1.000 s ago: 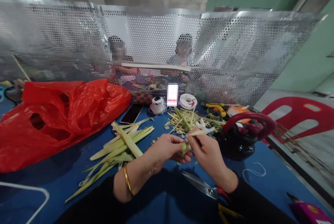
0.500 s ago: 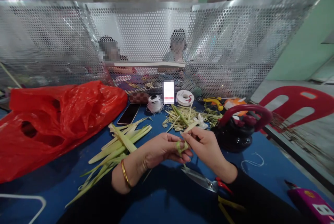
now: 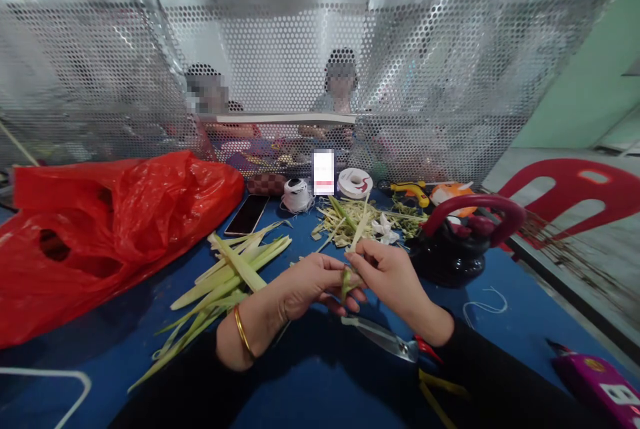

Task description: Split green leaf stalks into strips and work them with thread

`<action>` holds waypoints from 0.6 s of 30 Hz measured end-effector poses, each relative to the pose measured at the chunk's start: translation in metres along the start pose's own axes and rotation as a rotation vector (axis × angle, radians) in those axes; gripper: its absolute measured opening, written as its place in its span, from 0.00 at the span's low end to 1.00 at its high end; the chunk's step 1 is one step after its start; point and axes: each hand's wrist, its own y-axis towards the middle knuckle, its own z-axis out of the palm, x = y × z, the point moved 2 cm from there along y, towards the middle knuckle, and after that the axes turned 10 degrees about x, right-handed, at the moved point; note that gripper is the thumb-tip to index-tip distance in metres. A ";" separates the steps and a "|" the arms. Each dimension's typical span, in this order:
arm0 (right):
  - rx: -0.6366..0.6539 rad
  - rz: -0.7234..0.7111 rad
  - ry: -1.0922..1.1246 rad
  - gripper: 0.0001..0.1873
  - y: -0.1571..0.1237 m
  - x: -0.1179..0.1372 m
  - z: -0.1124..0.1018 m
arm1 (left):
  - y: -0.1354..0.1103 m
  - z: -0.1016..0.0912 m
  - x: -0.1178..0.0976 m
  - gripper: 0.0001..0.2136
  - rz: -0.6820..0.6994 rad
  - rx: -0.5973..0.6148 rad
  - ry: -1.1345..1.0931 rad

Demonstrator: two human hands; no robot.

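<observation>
In the head view, my left hand [image 3: 313,282] is closed on a small folded green leaf strip [image 3: 345,284], pinched between thumb and fingers. My right hand [image 3: 393,282] touches the same piece and pinches a pale leaf strip [image 3: 359,232] that sticks upward from its fingertips. Scissors [image 3: 384,337] with red on the handle lie below my hands, partly behind my right sleeve. Long pale-green leaves [image 3: 237,276] are heaped beside my left forearm. Beyond my hands is a pile of leaf scraps [image 3: 340,221] with a crumpled white scrap [image 3: 385,229].
A red plastic bag [image 3: 120,216] covers the left side, near a phone [image 3: 246,214]. Thread [image 3: 297,196] and a ribbon spool [image 3: 355,182] stand before a perforated metal screen [image 3: 280,69]; two people sit behind it. A dark pot with a hooped handle [image 3: 453,259] stands right.
The pale strip in my right hand has swung to a steeper, more upright angle. The folded green piece has turned between my fingers. Both hands stay nearly in place.
</observation>
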 end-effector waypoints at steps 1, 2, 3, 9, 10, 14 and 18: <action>0.013 0.013 0.007 0.12 0.001 -0.001 -0.001 | 0.001 0.000 0.000 0.12 -0.006 -0.040 -0.002; 0.031 0.021 0.029 0.10 0.002 -0.001 -0.004 | 0.001 -0.001 0.000 0.11 -0.009 -0.076 -0.012; 0.055 0.025 0.076 0.08 0.003 -0.001 -0.007 | 0.001 -0.002 -0.001 0.11 -0.006 -0.111 -0.029; 0.432 0.055 0.599 0.09 0.002 0.006 -0.033 | 0.002 -0.008 -0.004 0.11 0.020 -0.243 -0.096; 0.476 0.055 0.646 0.08 0.001 0.007 -0.034 | 0.003 -0.008 -0.003 0.10 0.019 -0.232 -0.099; 0.514 -0.001 0.685 0.08 0.000 0.007 -0.029 | 0.005 -0.009 0.001 0.08 0.030 -0.207 -0.132; 0.310 -0.203 0.413 0.03 0.001 0.010 -0.023 | 0.007 -0.010 0.003 0.09 0.030 -0.199 -0.135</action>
